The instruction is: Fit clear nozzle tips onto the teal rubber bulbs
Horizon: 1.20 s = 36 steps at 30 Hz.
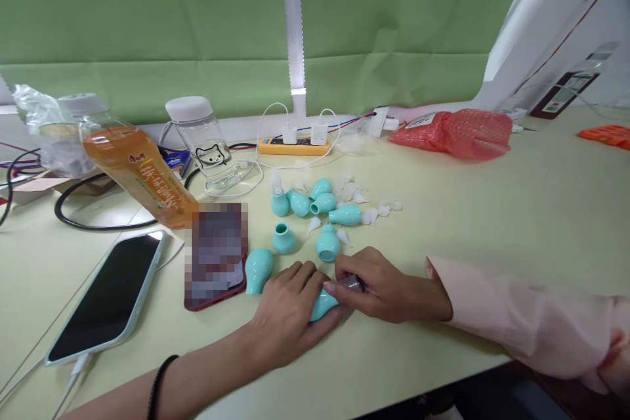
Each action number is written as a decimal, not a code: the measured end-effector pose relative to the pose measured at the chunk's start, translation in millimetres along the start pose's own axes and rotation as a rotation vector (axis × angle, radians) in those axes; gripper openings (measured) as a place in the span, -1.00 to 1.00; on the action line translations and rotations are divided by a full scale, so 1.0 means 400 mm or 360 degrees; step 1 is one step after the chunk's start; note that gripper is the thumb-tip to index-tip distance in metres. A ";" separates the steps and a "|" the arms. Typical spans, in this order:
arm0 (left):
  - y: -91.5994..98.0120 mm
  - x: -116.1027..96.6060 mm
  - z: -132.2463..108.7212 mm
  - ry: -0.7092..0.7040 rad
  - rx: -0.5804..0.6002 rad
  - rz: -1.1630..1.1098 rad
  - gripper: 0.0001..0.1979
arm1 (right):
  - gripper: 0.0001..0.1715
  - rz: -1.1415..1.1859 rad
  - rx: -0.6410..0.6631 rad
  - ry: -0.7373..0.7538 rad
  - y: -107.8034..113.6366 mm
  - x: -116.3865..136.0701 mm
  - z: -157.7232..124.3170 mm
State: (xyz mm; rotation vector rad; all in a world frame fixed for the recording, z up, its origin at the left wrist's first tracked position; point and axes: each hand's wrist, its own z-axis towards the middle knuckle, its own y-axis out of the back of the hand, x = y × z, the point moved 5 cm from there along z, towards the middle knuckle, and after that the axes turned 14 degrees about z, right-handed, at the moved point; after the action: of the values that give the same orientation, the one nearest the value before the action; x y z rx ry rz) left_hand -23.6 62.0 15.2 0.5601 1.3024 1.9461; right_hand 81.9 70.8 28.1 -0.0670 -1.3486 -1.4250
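Observation:
Under the fingers of my left hand (288, 308) is a turquoise bulb (322, 306), gripped near the table. My right hand (386, 285) is closed round a greyish, see-through cylindrical piece (351, 283) at the bulb's right end; the fingers hide where the two meet. Just left of my left hand stands another turquoise bulb (258, 270). Beyond my hands are an upright open-necked bulb (284, 239), a bulb lying with its ringed end toward me (327, 244), and a bulb with a whitish tip (280, 202). More bulbs (323, 202) cluster beside it.
Small translucent white pieces (378, 212) lie scattered behind the bulbs. At left are two phones (111, 295) (216, 256), an orange drink bottle (142, 167) and a clear bottle (209, 154). A yellow power strip (295, 146) and red bubble-wrap package (453, 134) sit at the back.

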 end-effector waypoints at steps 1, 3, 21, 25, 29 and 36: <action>-0.004 -0.001 0.000 -0.0029 0.0030 0.0020 -0.77 | -0.68 -0.0112 -0.0047 0.0078 -0.001 0.004 -0.002; -0.009 -0.003 0.001 -0.0087 0.0095 -0.0005 -0.76 | -0.66 -0.0290 -0.0107 0.0204 -0.005 0.007 -0.005; 0.015 0.001 0.002 -0.0254 0.0149 -0.0444 -0.88 | -0.52 0.1322 0.0104 -0.0746 -0.024 -0.042 0.034; 0.034 0.007 0.003 -0.0155 0.0087 -0.0486 -0.91 | -0.46 0.1894 0.0107 -0.1032 -0.022 -0.053 0.035; 0.036 0.030 -0.002 0.0112 -0.0080 -0.0317 -0.86 | -0.43 0.2262 0.0358 -0.1296 -0.031 -0.055 0.027; 0.023 0.050 -0.006 0.0293 -0.0257 -0.0307 -0.76 | -0.61 0.2544 0.0548 -0.1148 -0.021 -0.060 0.031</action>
State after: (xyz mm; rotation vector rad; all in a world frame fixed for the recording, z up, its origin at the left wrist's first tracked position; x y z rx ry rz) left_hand -41.2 73.7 22.1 0.1718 1.2454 1.9530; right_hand 77.8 92.7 10.9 -1.2142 -1.4030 0.2413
